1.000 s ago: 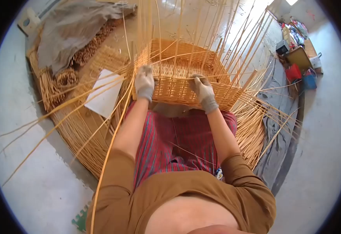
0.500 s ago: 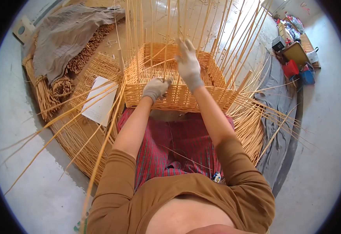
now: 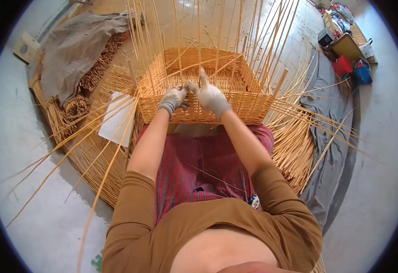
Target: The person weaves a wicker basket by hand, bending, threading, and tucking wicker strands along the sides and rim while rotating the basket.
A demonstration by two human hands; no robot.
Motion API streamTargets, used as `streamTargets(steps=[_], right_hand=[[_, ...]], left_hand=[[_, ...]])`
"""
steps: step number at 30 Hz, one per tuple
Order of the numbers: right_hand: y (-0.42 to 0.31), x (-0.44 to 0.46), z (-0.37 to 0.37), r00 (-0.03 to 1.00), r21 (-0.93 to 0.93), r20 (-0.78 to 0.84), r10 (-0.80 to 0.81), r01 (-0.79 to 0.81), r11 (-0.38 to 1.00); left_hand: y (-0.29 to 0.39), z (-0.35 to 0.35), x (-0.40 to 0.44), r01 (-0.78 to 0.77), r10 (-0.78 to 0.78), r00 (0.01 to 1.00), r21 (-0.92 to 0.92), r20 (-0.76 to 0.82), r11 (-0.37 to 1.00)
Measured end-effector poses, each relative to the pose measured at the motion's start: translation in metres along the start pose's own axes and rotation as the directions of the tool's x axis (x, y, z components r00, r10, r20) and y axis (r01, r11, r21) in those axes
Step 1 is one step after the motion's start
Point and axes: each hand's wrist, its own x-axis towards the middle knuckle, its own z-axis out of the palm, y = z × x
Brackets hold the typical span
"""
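Note:
A rectangular wicker basket (image 3: pixel 249 107) stands in front of my lap, with tall upright rods (image 3: pixel 176 34) rising from its walls. Both hands wear pale gloves and meet at the near rim, left of its middle. My left hand (image 3: pixel 175 98) is closed around the rim, pinching something too small to make out, perhaps a weaving strand. Close beside it, my right hand (image 3: pixel 209 95) has its thumb and fingers spread apart, one finger raised by an upright rod and another near my left hand's fingertips.
Long loose rods (image 3: pixel 71 132) stick out at the left over a white sheet (image 3: pixel 115 123). Bundled rods under a grey cloth (image 3: pixel 67 50) lie at the upper left. More rods (image 3: pixel 294 145) and dark cloth (image 3: pixel 329 136) are at the right. A red container (image 3: pixel 342 66) stands at the upper right.
My right hand has come down from above the basket to the near rim, beside my left hand. My left hand has shifted slightly left with the basket in view and stays at the rim.

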Motion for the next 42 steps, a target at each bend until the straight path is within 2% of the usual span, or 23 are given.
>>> streamTargets(steps=[3, 4, 5, 7, 8, 10, 11, 12, 15, 17, 18, 19, 21, 23, 25, 29, 31, 34, 36, 37, 39, 40, 42], right_hand=[[-0.021, 0.035, -0.051, 0.987, 0.439, 0.138, 0.082, -0.135, 0.888], [-0.006, 0.030, -0.048, 0.973, 0.604, -0.192, -0.131, 0.223, 0.765], [0.012, 0.018, -0.042, 0.817, 0.620, -0.522, -0.246, 0.562, 0.548], [0.075, -0.007, 0.020, 0.699, 0.450, -0.715, -0.033, 0.496, 0.743], [0.082, -0.027, 0.034, 0.697, 0.439, -0.716, -0.043, 0.497, 0.748], [0.083, -0.068, 0.056, 0.837, 0.751, -0.517, 0.178, 0.344, 0.563], [0.079, -0.061, 0.058, 0.836, 0.588, -0.549, 0.001, 0.385, 0.712], [0.061, -0.052, 0.045, 0.830, 0.401, -0.530, -0.172, 0.424, 0.812], [0.026, -0.003, 0.016, 0.992, 0.096, -0.041, -0.119, 0.123, 0.988], [0.031, 0.028, 0.023, 0.913, -0.499, 0.198, -0.357, 0.407, 0.765], [0.027, 0.039, 0.015, 0.912, -0.451, 0.310, -0.268, 0.389, 0.803], [0.027, 0.053, 0.018, 0.959, -0.126, 0.279, 0.052, -0.017, 0.992], [0.005, 0.046, -0.013, 0.907, -0.098, 0.403, 0.121, -0.089, 0.991], [0.015, 0.057, 0.006, 0.960, -0.120, 0.266, 0.084, -0.054, 0.991], [0.028, 0.061, 0.024, 0.980, -0.223, 0.171, -0.099, 0.136, 0.965], [0.004, 0.039, -0.004, 0.986, -0.153, 0.120, -0.112, 0.129, 0.980], [-0.015, 0.000, -0.031, 0.981, -0.069, 0.193, -0.002, 0.016, 0.997], [-0.015, -0.054, -0.029, 0.980, -0.042, 0.193, -0.043, 0.052, 0.998], [-0.002, -0.102, -0.003, 0.983, 0.199, -0.116, -0.145, 0.166, 0.966], [0.007, -0.124, 0.013, 0.984, 0.189, -0.100, -0.150, 0.167, 0.968], [0.034, -0.166, 0.041, 0.749, 0.263, -0.580, -0.320, 0.544, 0.796], [0.048, -0.186, 0.045, 0.769, 0.264, -0.552, -0.322, 0.528, 0.807], [0.077, -0.214, 0.049, 0.945, 0.726, -0.242, -0.221, 0.328, 0.605]], left_hand=[[0.005, 0.000, 0.002, 0.128, -0.128, 0.992, 0.036, 0.014, 0.991], [-0.002, 0.002, 0.001, 0.052, -0.050, 0.997, 0.037, -0.061, 0.998], [-0.012, 0.006, 0.000, 0.073, -0.072, 0.996, 0.027, -0.053, 0.997], [-0.003, 0.007, -0.002, -0.028, 0.037, 0.998, 0.162, -0.051, 0.986], [-0.007, 0.009, 0.006, -0.036, 0.051, 0.995, 0.178, -0.082, 0.983], [-0.004, 0.005, 0.014, -0.068, 0.098, 0.990, 0.276, -0.097, 0.959], [-0.010, 0.006, 0.013, -0.082, 0.132, 0.986, 0.389, -0.104, 0.918], [-0.011, 0.010, 0.005, -0.047, 0.073, 0.990, 0.202, -0.121, 0.978], [-0.028, 0.003, 0.026, -0.130, 0.180, 0.976, 0.333, -0.124, 0.934], [0.001, 0.000, -0.003, 0.014, 0.017, 0.998, 0.454, -0.064, 0.891], [0.000, 0.004, -0.012, 0.043, -0.010, 0.997, 0.444, -0.076, 0.895], [0.007, 0.004, -0.014, 0.054, -0.014, 0.995, 0.439, -0.094, 0.897], [-0.028, 0.004, 0.031, -0.069, 0.140, 0.987, 0.567, -0.084, 0.821], [-0.019, 0.000, 0.029, -0.120, 0.352, 0.932, 0.847, -0.082, 0.517], [-0.003, -0.001, 0.015, 0.004, 0.012, 0.999, 0.401, -0.038, 0.916], [0.025, -0.021, -0.010, -0.086, 0.118, 0.993, 0.551, -0.023, 0.830], [0.022, -0.017, -0.044, -0.050, 0.080, 0.996, 0.536, -0.032, 0.843], [0.011, -0.015, -0.095, -0.044, 0.058, 0.998, 0.370, -0.025, 0.928], [-0.015, -0.009, -0.115, -0.052, 0.066, 0.997, 0.343, -0.030, 0.938], [-0.030, -0.003, -0.124, -0.068, 0.077, 0.997, 0.330, -0.015, 0.942], [-0.061, 0.006, -0.131, -0.072, 0.069, 0.997, 0.223, 0.022, 0.972], [-0.081, 0.010, -0.130, -0.316, 0.353, 0.933, 0.313, -0.069, 0.896], [-0.109, 0.023, -0.140, -0.549, 0.754, 0.637, 0.590, -0.163, 0.592]])
